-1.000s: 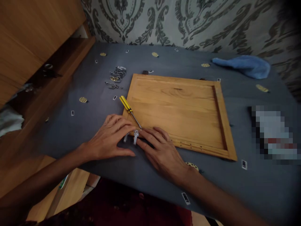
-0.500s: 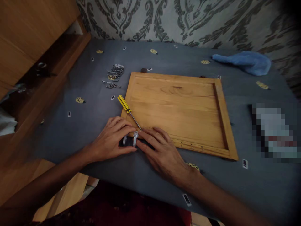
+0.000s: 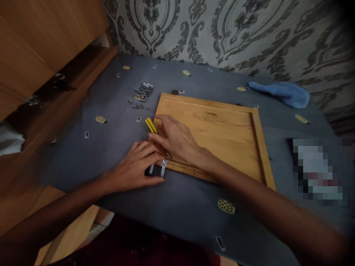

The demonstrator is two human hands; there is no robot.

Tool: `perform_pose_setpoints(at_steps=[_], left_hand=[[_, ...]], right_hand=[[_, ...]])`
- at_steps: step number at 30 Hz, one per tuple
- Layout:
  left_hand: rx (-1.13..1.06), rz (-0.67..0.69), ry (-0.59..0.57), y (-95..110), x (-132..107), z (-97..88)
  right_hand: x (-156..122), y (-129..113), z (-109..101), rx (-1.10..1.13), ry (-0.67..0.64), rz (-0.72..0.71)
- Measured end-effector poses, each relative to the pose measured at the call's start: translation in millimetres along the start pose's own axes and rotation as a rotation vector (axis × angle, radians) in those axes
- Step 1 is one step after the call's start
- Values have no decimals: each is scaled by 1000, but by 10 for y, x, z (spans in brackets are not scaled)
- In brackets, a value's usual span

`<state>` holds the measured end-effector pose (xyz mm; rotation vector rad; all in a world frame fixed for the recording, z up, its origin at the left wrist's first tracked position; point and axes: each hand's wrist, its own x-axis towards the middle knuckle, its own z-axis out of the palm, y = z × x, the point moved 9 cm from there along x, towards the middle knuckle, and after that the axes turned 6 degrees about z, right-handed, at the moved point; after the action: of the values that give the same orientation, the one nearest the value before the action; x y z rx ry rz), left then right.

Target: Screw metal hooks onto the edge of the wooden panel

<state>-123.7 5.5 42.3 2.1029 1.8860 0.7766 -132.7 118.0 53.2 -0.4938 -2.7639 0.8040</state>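
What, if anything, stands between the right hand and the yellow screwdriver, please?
Nothing visible does: the right hand is at the yellow screwdriver, whose handle shows between its fingers and thumb. Whether they grip it is unclear.

Head-worn view, forward and down, tabletop-wide (image 3: 177,203)

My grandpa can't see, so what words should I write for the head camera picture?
A person's right hand is at a yellow-handled screwdriver over a wooden panel, and the left hand is by a metal bracket at the panel's near edge. Small metal pieces and a blue cloth lie farther back.
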Motion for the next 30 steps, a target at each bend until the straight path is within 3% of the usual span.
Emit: perform_pose_setpoints(at_steps=[4,7,10,14,17,22,26,30], left_hand=[[-8,-10,-10,-10,-1,4],[-12,-9,-9,-12,-1,-1],[-6,-6,-2,-17,-3,-2],[19,1,-5,-26,-9,14],[26,3,-5,-29,-11,17],[42,8,-5,-16,2,3],[44,33,16,10,13,-17],[46,22,5,-2,12,-6]], right_hand=[[235,64,168,36,-14,23],[213,174,101,100,-2,37],[24,233,-188,229,83,55],[-463,181,-704,606,294,57],[-815,118,-855,643,374,80],[-1106,77,-827,583,447,19],[-1147,2,-767,522,436,-97],[-1152,-12,-696,504,418,-121]])
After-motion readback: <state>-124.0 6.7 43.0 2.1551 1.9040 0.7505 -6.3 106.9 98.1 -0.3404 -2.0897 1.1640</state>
